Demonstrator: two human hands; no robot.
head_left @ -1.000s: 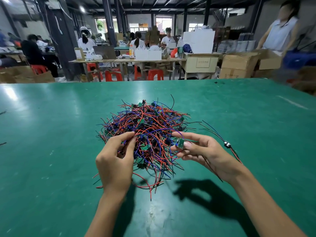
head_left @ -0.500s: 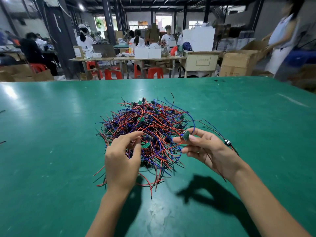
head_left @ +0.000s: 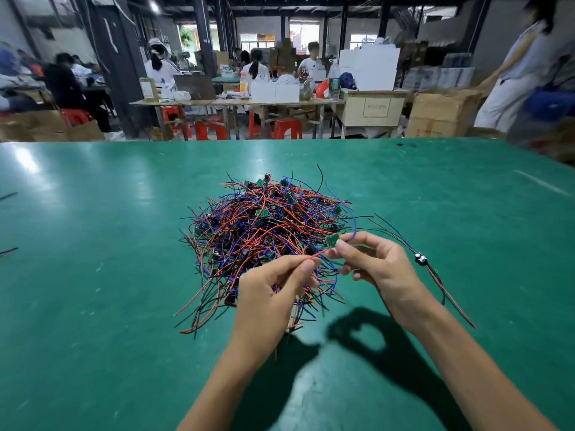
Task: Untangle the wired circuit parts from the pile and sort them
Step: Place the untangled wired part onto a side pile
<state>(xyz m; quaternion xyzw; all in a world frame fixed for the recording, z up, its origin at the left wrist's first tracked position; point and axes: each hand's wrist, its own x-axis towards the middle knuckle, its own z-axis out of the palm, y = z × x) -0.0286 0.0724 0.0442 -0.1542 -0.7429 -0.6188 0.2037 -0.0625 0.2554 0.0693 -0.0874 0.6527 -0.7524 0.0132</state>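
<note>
- Your right hand (head_left: 378,265) pinches a small green circuit board (head_left: 331,241) at thumb and forefinger, just at the pile's near right edge; other fingers curled loosely.
- Your left hand (head_left: 272,292) pinches a red wire (head_left: 317,254) that runs up toward that board; hands sit close together, nearly touching.
- A blue wire (head_left: 353,227) loops from the board back up over the pile (head_left: 264,234), so the part looks not yet free.
- The pile sits mid-table on the green mat (head_left: 93,275), red, blue and black leads crossed all over with more green boards buried in it.
- One wired part (head_left: 420,259), black component with red and black leads, lies apart on the mat just right of your right hand; looks like the sorted side so far.
- Risk: pull hard while the blue loop is caught and you likely drag a clump along, or tighten the knot.
- Risk: tugging by the wire rather than the board could strain the joint at the board; I can't tell how the leads are fixed.
- Risk: the pile may slide toward the separate part and mix in again.
- Most of the job looks undone.
</note>
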